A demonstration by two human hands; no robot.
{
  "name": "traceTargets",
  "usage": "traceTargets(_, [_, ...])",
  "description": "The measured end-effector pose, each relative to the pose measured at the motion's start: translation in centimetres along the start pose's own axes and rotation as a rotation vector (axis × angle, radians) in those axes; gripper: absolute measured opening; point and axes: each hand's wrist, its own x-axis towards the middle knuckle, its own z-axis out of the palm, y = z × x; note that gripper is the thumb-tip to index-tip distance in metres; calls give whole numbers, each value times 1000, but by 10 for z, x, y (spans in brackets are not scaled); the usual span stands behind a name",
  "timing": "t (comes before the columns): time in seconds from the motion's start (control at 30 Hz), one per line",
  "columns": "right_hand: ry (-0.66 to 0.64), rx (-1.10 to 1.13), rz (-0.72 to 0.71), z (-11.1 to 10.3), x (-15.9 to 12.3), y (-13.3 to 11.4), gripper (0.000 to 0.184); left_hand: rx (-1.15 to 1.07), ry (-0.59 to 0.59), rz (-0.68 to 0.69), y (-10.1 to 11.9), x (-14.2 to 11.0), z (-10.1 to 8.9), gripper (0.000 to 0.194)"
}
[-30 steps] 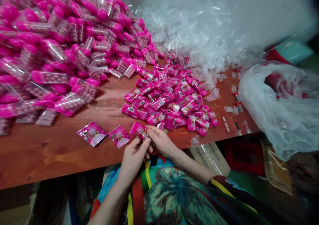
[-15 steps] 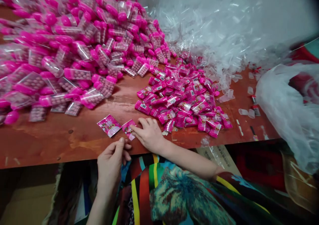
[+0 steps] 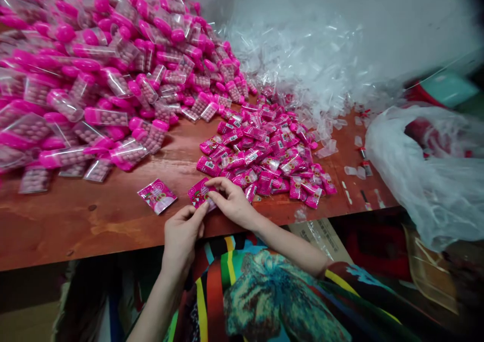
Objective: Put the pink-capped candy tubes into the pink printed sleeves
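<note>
A pink printed packet [image 3: 198,191] is lifted slightly at the front of the table, between my two hands. My right hand [image 3: 233,204] pinches its right side between thumb and fingers. Closed at the packet's lower edge, my left hand [image 3: 183,235] has its thumb and index fingertip against it; the other fingers are curled. A second pink packet [image 3: 157,196] lies flat on the wood, left of my hands and apart from them. Just beyond my right hand spreads a heap of filled pink packets [image 3: 260,153].
A large pile of clear containers with pink caps and small pink balls [image 3: 106,117] covers the left of the table [image 3: 124,231]. Clear plastic pieces [image 3: 295,54] are heaped at the back. A white translucent bag [image 3: 408,175] hangs over the right edge.
My left hand has moved up and right to meet the packet at my right hand. That packet has been raised from the table and tilted. The view has shifted a little.
</note>
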Motion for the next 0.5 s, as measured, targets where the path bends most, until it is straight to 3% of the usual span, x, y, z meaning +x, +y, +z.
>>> traceTargets(0.07, [-39, -247, -24, -3, 2, 0, 37, 209, 20, 70, 0, 2, -3, 42])
traceTargets(0.17, [-88, -616, 11, -7, 1, 0, 47, 710, 121, 275, 1, 2, -13, 38])
traceTargets(0.27, [-85, -678, 38, -14, 0, 0, 54, 1028, 183, 346, 3, -3, -21, 30])
traceTargets(0.33, [-68, -573, 13, -19, -1, 1, 54, 986, 196, 358, 5, -7, -22, 30])
traceTargets(0.43, [-66, -325, -27, -22, -2, 2, 49, 745, 306, 425, 6, -10, -16, 39])
traceTargets(0.5, [-72, -151, -20, -20, -4, 2, 46, 539, 249, 379, 6, -7, -10, 40])
